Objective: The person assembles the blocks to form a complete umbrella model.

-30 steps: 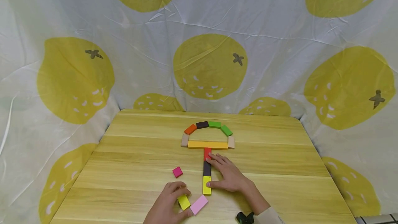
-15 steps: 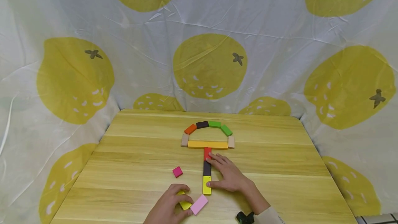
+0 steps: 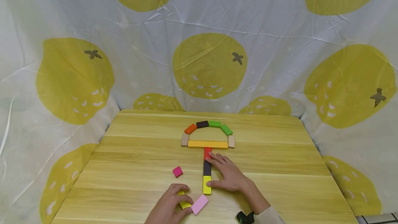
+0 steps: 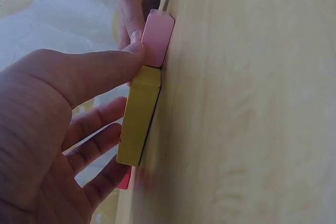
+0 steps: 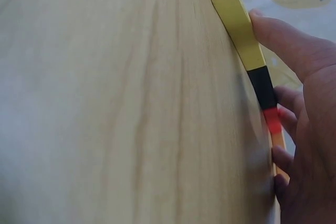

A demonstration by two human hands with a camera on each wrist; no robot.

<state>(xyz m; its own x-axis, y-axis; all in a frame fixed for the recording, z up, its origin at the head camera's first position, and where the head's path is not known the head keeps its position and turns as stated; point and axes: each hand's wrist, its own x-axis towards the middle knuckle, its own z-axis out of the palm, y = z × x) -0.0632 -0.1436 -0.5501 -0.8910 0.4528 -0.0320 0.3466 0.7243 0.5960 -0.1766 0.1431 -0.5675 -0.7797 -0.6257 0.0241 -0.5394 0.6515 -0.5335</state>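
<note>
My left hand (image 3: pixel 166 205) holds a yellow block (image 4: pixel 139 116) at the near side of the table, fingers along one side and thumb at its end. That end meets a slanted pink block (image 3: pixel 200 204), which the thumb tip also touches in the left wrist view. My right hand (image 3: pixel 230 175) rests lightly along a straight column of blocks. Its thumb touches the column's yellow block (image 3: pixel 206 189), and fingertips lie on the red block (image 3: pixel 207 150); a black block (image 3: pixel 206 169) sits between them. The pink block's upper corner is close to the column's near end.
Left of the column lies a magenta block (image 3: pixel 177 171). Beyond it, two orange-yellow blocks (image 3: pixel 199 144) form a crossbar under an arch of orange, black, green and tan blocks, the green block (image 3: pixel 214 124) near its top. A black object (image 3: pixel 245 217) is at the right wrist.
Over the last second my left hand's fingers have shifted round the yellow block, which has turned and moved slightly right against the pink block. My right hand has stayed in place.
</note>
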